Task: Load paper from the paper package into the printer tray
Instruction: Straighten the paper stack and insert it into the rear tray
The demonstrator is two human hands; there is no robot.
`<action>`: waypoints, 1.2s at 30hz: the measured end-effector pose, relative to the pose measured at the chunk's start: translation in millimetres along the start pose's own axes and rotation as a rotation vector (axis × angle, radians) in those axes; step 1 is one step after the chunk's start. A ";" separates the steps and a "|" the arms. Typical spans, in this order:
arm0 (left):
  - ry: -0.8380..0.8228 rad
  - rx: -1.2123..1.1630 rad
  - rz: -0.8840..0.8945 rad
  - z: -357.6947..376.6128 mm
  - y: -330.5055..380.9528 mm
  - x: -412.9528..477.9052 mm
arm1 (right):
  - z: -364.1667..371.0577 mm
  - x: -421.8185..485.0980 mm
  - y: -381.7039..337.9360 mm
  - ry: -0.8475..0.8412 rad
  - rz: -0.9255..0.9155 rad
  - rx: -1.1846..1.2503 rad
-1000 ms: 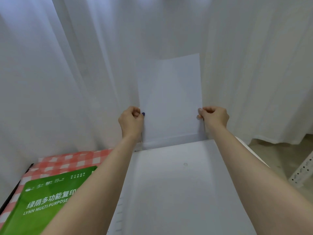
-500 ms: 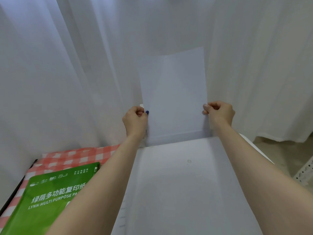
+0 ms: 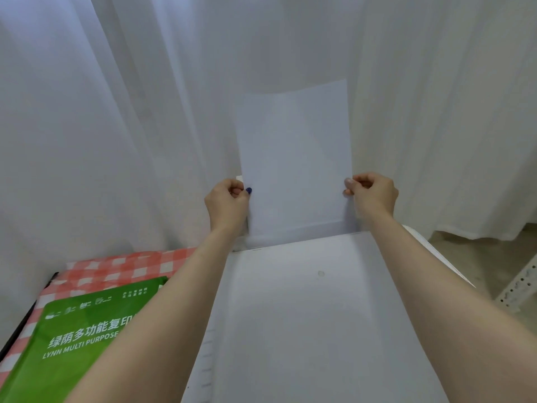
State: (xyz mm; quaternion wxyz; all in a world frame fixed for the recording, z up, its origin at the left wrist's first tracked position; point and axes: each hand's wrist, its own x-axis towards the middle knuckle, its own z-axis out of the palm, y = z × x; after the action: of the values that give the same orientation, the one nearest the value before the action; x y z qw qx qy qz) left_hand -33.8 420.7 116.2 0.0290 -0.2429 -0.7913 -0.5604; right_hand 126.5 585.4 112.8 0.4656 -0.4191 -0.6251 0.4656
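- Far left, the green paper package with white lettering (image 3: 72,341) lies flat on a red-and-white checked cloth (image 3: 122,270) that covers the counter; the left forearm crosses over the package's right edge.
- The left hand (image 3: 226,203) is up at the back of the white printer (image 3: 319,330), fingers (image 3: 247,190) curled and pinched tight on the left edge of the sheet, a dark blue nail showing on the thumb.
- Centre: the white sheet of paper (image 3: 293,158) stands upright between both hands, its lower edge down in the rear printer tray (image 3: 290,231) at the back of the machine, its top rising in front of the white curtain (image 3: 116,112).
- The right hand (image 3: 373,193) mirrors it, fingers closed on the right edge of that paper at about the same height.
- Both forearms reach forward over the printer's flat white top.
- Far right, a strip of pale floor and a white perforated metal rack post (image 3: 520,286) show beside the printer.
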 end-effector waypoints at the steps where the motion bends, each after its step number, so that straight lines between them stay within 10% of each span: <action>1: -0.008 0.014 0.005 -1.1 -0.4 -0.3 | 0.9 -0.1 -0.6 -0.001 0.002 0.006; 36: -0.075 0.096 0.074 -2.5 -15.5 -15.8 | -7.1 -1.8 19.9 -0.070 0.038 -0.234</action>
State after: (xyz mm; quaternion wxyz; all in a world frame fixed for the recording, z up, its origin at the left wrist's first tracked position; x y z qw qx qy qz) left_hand -26.9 408.9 98.5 0.0317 -0.2909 -0.8082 -0.5110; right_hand 135.6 589.3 94.0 0.3826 -0.4659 -0.6830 0.4124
